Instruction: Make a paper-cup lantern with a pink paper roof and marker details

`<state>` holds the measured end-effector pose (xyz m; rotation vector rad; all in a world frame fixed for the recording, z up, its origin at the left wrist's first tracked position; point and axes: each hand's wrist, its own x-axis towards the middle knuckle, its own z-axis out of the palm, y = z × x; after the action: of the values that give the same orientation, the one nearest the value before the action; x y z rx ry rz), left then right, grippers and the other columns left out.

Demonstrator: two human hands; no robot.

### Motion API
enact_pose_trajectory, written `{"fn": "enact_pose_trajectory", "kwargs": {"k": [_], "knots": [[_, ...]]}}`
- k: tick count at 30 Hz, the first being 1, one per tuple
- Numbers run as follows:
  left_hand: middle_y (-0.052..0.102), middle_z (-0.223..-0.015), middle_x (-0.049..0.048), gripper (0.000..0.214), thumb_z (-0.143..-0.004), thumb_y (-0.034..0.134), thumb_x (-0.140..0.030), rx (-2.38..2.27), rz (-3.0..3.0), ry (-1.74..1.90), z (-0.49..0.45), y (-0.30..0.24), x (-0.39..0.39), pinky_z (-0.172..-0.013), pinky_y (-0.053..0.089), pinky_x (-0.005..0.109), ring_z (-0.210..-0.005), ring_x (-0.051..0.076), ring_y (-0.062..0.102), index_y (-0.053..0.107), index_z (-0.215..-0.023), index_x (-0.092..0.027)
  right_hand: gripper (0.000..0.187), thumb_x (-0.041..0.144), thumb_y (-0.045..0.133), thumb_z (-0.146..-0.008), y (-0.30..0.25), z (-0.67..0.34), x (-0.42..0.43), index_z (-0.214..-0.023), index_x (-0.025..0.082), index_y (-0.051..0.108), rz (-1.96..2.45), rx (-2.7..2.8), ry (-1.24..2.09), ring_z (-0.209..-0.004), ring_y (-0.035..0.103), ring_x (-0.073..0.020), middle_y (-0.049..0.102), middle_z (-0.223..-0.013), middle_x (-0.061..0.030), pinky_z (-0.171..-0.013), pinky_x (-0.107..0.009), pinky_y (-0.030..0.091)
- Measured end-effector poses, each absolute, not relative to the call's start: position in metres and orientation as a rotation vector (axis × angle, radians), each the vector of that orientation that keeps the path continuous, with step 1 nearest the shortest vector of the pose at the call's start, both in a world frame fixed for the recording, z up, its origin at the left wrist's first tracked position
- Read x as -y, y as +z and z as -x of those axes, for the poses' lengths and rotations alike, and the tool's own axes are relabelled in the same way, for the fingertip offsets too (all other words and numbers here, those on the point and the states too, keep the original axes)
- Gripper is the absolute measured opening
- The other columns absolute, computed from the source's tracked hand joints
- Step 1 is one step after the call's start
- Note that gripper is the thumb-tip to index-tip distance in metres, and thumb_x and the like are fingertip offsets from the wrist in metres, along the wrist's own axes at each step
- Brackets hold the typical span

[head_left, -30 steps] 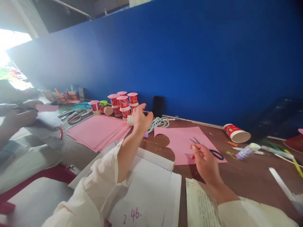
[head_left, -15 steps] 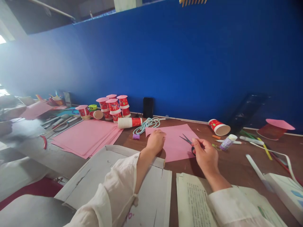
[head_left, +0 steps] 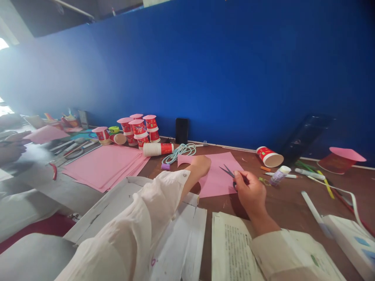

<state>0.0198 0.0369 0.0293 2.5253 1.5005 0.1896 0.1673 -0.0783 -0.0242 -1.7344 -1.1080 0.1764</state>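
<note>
My right hand [head_left: 252, 195] grips a pair of scissors [head_left: 227, 170] by the handles, with the blades parted a little and pointing left over a pink sheet of paper [head_left: 221, 185]. That sheet lies on the brown table, and a curved piece is cut out of its left side. My left hand [head_left: 201, 166] rests at the sheet's upper left part; its fingers are turned away and hidden behind the back of the hand. Just beyond it lie a coiled pale blue cord [head_left: 181, 153] and a small purple object [head_left: 165, 166].
Left stand red paper cups [head_left: 137, 128] with pink tops, a sleeve of cups [head_left: 154, 149] and stacked pink sheets [head_left: 102, 166]. A glue stick [head_left: 279, 175] and a tipped cup [head_left: 268, 156] lie right. Nearer are an open book [head_left: 234, 242] and white cardboard [head_left: 187, 234]. Another person's hand [head_left: 14, 142] shows far left.
My left hand has moved slightly right and farther over the pink sheet. My right hand keeps the scissors over the sheet. The whole view has shifted a little.
</note>
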Motion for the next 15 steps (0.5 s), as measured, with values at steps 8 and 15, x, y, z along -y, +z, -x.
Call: {"fn": "enact_pose_trajectory", "kwargs": {"k": [8,15], "knots": [[0.049,-0.14,0.0194,0.05,-0.093,0.041,-0.042,-1.827,-2.286,0.689,0.008,0.088,-0.087,-0.098,0.044,0.035,-0.123,0.026,0.054,0.051,-0.133,-0.013,0.047,0.058,0.055,-0.081,-0.016,-0.165,0.082,-0.093,0.016,0.07,1.681,0.93,0.22,-0.059,0.061,-0.0188,0.07,-0.07,-0.0068,-0.062,-0.03,0.046],[0.065,-0.114,0.0115,0.028,-0.083,0.053,-0.027,-1.762,-2.452,0.429,0.039,0.045,-0.056,-0.101,0.038,0.037,-0.114,0.027,0.054,0.069,-0.105,-0.02,0.035,0.047,0.051,-0.085,-0.011,-0.186,0.083,-0.094,0.018,0.069,1.765,0.953,-0.118,-0.075,0.065,-0.0213,0.072,-0.082,-0.0076,-0.076,-0.032,0.046]]}}
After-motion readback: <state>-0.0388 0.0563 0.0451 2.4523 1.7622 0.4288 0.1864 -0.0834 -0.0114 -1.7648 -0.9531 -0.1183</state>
